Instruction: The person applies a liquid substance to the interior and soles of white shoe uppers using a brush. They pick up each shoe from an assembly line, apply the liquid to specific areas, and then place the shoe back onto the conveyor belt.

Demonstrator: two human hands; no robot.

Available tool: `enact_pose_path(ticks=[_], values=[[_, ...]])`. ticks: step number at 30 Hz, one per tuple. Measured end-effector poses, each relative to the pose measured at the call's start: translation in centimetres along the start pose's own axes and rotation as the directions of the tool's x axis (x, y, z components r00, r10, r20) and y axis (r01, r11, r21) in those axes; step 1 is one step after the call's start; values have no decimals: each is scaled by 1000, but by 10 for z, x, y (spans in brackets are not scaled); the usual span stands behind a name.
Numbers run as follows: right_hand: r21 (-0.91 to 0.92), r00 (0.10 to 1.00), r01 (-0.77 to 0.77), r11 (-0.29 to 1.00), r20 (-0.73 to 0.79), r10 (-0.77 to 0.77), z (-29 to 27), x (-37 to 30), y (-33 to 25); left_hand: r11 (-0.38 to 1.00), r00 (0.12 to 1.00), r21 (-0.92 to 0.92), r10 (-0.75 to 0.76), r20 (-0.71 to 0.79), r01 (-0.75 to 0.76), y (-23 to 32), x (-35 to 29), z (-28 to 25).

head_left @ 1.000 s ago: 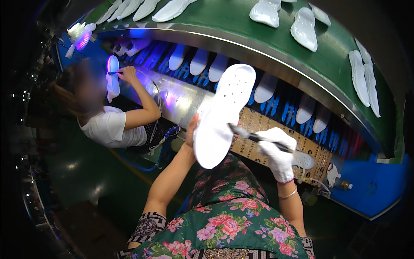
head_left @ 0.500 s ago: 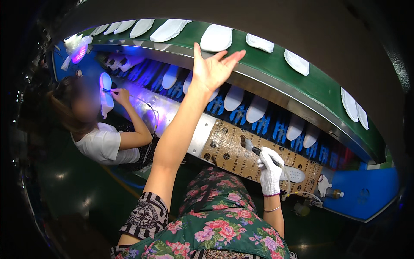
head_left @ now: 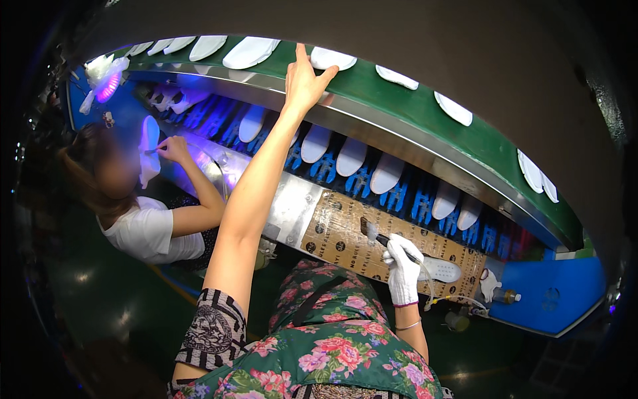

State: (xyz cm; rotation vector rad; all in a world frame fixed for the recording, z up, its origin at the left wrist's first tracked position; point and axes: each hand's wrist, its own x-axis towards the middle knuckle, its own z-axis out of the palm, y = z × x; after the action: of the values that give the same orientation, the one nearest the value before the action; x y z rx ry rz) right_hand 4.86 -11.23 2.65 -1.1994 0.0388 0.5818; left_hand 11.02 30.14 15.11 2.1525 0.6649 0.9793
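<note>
My bare left hand [head_left: 306,83] reaches up to the green conveyor belt. Its fingers are spread at the near left edge of a white shoe-shaped piece [head_left: 335,58]; whether they touch it is hard to tell. In a white knit glove, my right hand [head_left: 403,266] grips a glue brush [head_left: 382,239] with a dark handle and a thin hose. The bristles point left, over the printed brown covering [head_left: 339,223] of the bench. Just right of that hand lies a pale grey shoe sole [head_left: 440,269] with small holes, partly hidden by the glove.
More white pieces [head_left: 252,53] lie along the green belt [head_left: 392,96]. Below its metal edge, blue racks [head_left: 359,183] hold several pale soles [head_left: 351,157]. A co-worker [head_left: 156,216] brushes a white shoe at left under purple light. A small bottle [head_left: 508,296] stands at right.
My left hand has turned from an upturned open palm and moved up to the white piece on the belt. The brush in my right hand stays over the bench. The whole view shifted slightly.
</note>
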Motion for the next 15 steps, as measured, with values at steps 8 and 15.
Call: enact_pose_path(ticks=[8,15], values=[[132,993,52,990,-113,-38,-19,2,-6,480,878,-808,469,-93,-342,148,-148,-56],[234,998,-8,972,-62,23,-12,6,-20,389,706,-857,707,41,-339,207,-186,-39]])
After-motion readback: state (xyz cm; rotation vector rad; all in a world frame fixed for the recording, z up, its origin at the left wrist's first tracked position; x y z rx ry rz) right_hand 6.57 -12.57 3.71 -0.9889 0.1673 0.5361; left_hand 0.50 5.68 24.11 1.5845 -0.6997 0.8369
